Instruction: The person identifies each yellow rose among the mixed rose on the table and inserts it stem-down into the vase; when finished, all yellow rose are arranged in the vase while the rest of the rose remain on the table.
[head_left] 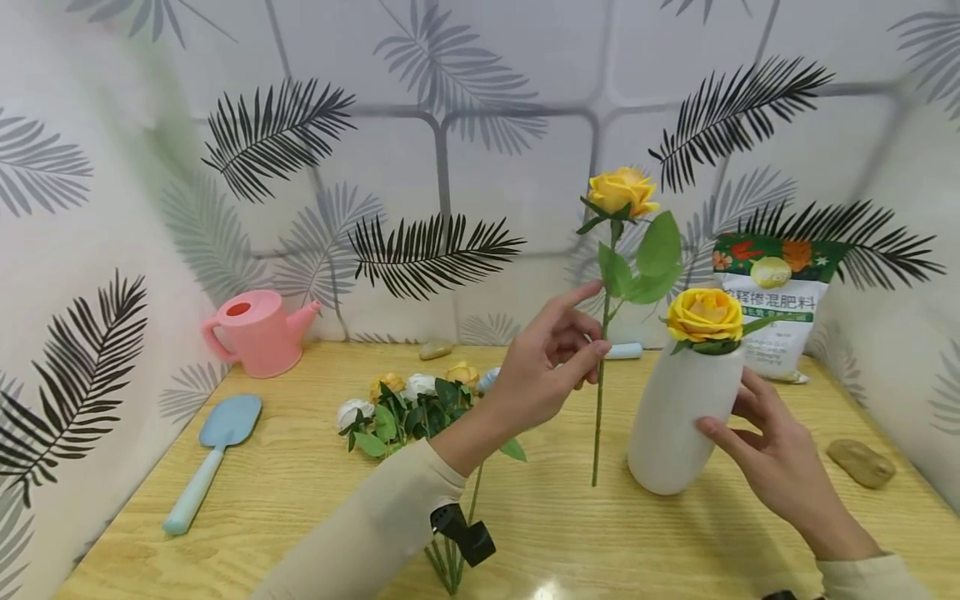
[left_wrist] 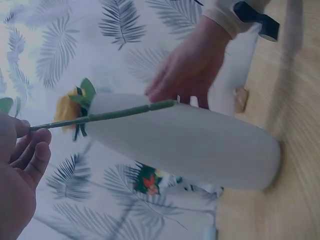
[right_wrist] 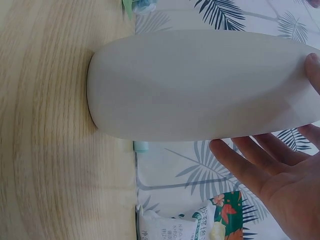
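"What's behind it all?"

"A pale backdrop [head_left: 517, 196] printed with dark and grey fronds, and in front of it a wood-grain table [head_left: 300, 492]."

"And the hands?"

"The left hand [head_left: 543, 358] pinches the stem of a yellow rose [head_left: 613, 271] between thumb and fingers. The rose is upright in the air, left of the white vase [head_left: 678, 421], its stem end above the table."

"Is the right hand [head_left: 780, 454] gripping anything?"

"The vase: thumb on the near side, fingers bent against the right side. Its base meets the table (whether it tilts slightly, I can't tell). Another yellow bloom [head_left: 705, 315] sits in its mouth."

"What lies around them?"

"Partly behind the left forearm, a bunch of white and yellow flowers [head_left: 412, 408]. Farther left, a pink watering can [head_left: 266, 337] and a blue trowel [head_left: 230, 421]. Behind the vase to the right, a printed bag [head_left: 776, 325]; nearer the right hand, a brown stone [head_left: 861, 463]."
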